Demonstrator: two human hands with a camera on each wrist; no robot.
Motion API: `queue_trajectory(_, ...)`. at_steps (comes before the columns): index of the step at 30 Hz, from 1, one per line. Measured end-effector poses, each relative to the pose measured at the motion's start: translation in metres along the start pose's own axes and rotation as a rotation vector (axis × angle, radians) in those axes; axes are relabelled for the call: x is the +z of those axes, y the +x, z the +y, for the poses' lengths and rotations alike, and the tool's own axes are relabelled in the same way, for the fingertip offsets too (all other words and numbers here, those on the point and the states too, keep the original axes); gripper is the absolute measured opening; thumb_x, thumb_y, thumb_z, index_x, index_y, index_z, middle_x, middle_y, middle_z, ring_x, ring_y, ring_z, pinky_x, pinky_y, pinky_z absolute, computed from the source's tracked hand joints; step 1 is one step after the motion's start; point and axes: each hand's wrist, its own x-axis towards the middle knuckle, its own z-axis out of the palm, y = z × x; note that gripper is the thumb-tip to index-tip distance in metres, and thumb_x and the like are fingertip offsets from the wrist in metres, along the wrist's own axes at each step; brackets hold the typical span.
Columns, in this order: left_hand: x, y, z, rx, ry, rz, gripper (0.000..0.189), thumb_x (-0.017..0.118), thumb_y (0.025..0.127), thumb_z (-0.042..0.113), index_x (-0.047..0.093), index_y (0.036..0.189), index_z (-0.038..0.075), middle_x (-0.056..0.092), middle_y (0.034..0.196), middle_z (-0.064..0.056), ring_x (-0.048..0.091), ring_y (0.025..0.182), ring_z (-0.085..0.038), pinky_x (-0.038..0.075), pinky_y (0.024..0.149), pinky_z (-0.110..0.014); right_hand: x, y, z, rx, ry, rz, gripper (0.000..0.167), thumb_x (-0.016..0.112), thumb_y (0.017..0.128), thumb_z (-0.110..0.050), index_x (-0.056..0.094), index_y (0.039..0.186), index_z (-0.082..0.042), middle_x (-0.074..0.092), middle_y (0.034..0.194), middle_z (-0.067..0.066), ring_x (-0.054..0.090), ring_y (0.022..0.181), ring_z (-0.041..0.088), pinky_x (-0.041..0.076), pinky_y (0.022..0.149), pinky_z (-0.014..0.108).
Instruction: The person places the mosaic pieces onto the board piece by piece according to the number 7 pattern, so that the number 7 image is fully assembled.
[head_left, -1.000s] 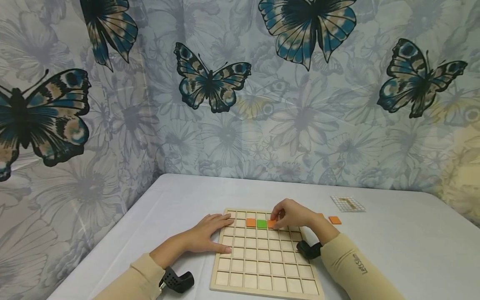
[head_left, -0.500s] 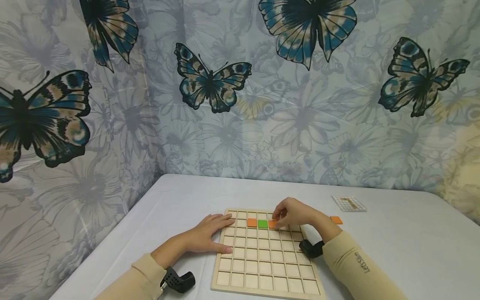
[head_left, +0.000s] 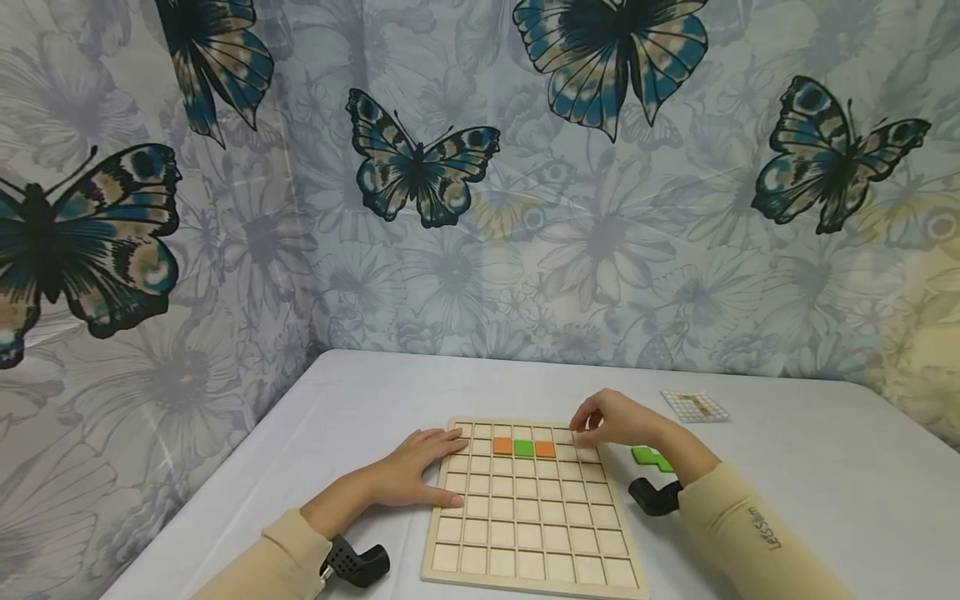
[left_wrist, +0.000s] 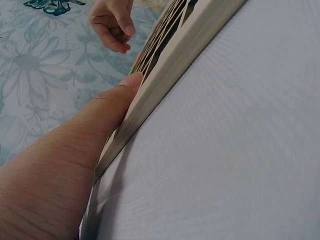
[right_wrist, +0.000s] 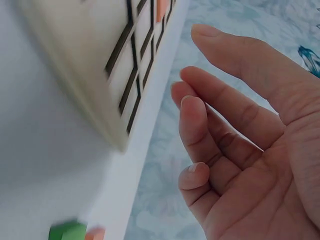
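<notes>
A pale wooden board (head_left: 525,537) with a grid of square cells lies on the table. In one of its far rows sit an orange tile (head_left: 502,446), a green tile (head_left: 523,448) and a second orange tile (head_left: 545,450), side by side. My left hand (head_left: 408,467) rests on the board's left edge, fingers spread. Its thumb (left_wrist: 112,102) lies on the rim in the left wrist view. Over the board's far right corner is my right hand (head_left: 611,417), away from the tiles. In the right wrist view its fingers (right_wrist: 192,117) are loosely bent with nothing between them.
Green tiles (head_left: 651,458) lie on the white tablecloth (head_left: 810,492) right of the board, partly behind the right wrist. A blurred orange piece (right_wrist: 95,234) shows beside green ones in the right wrist view. Farther back is a gridded pattern card (head_left: 694,407).
My right hand has left the right orange tile and moved right, so that tile now shows fully. Green tiles beside the board have come into view. The left hand stays put.
</notes>
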Motion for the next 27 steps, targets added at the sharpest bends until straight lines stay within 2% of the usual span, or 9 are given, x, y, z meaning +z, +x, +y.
queue_trajectory(17, 0.001, 0.0, 0.0, 0.003, 0.003, 0.009, 0.083, 0.066, 0.075, 0.06, 0.037, 0.143, 0.023, 0.025, 0.154, 0.0, 0.017, 0.143, -0.029, 0.012, 0.115, -0.055, -0.017, -0.043, 0.03, 0.03, -0.029, 0.055, 0.026, 0.073, 0.079, -0.022, 0.07, 0.096, -0.002, 0.066, 0.089, 0.003, 0.052, 0.072, 0.004, 0.046, 0.06, 0.023)
queue_trajectory(18, 0.001, 0.0, 0.0, 0.003, 0.003, 0.009, 0.083, 0.066, 0.075, 0.06, 0.037, 0.143, 0.023, 0.024, 0.154, 0.0, 0.017, 0.143, -0.029, 0.013, 0.115, -0.055, -0.018, -0.046, 0.031, 0.026, -0.033, 0.06, 0.026, 0.073, 0.079, -0.022, 0.07, 0.096, -0.002, 0.067, 0.089, 0.003, 0.052, 0.072, 0.003, 0.047, 0.061, 0.023)
queue_trajectory(19, 0.001, 0.0, 0.0, 0.004, 0.004, 0.009, 0.083, 0.066, 0.075, 0.06, 0.037, 0.144, 0.023, 0.024, 0.155, 0.0, 0.017, 0.143, -0.029, 0.013, 0.115, -0.055, -0.019, -0.049, 0.032, 0.019, -0.043, 0.067, 0.026, 0.073, 0.079, -0.022, 0.07, 0.096, -0.002, 0.067, 0.089, 0.004, 0.052, 0.071, 0.002, 0.047, 0.068, 0.027)
queue_trajectory(25, 0.001, 0.0, 0.0, 0.005, 0.007, 0.007, 0.083, 0.066, 0.076, 0.061, 0.037, 0.144, 0.023, 0.024, 0.155, 0.0, 0.017, 0.143, -0.029, 0.011, 0.115, -0.054, -0.025, -0.063, 0.041, 0.029, -0.046, 0.09, 0.028, 0.074, 0.078, -0.022, 0.07, 0.097, -0.001, 0.069, 0.091, 0.006, 0.051, 0.071, 0.0, 0.047, 0.065, 0.026)
queue_trajectory(26, 0.001, 0.0, 0.0, 0.006, 0.007, 0.007, 0.083, 0.066, 0.076, 0.06, 0.037, 0.144, 0.023, 0.024, 0.155, 0.0, 0.017, 0.143, -0.029, 0.011, 0.115, -0.054, -0.026, -0.065, 0.043, 0.04, -0.04, 0.091, 0.029, 0.074, 0.078, -0.022, 0.07, 0.097, -0.001, 0.069, 0.092, 0.006, 0.051, 0.071, -0.001, 0.046, 0.058, 0.022)
queue_trajectory(27, 0.001, 0.0, 0.001, 0.006, 0.006, 0.007, 0.083, 0.066, 0.076, 0.06, 0.037, 0.144, 0.023, 0.024, 0.155, 0.0, 0.017, 0.143, -0.029, 0.01, 0.115, -0.054, -0.026, -0.068, 0.045, 0.051, -0.034, 0.092, 0.029, 0.074, 0.078, -0.022, 0.07, 0.097, -0.001, 0.069, 0.093, 0.006, 0.051, 0.072, 0.0, 0.046, 0.059, 0.021)
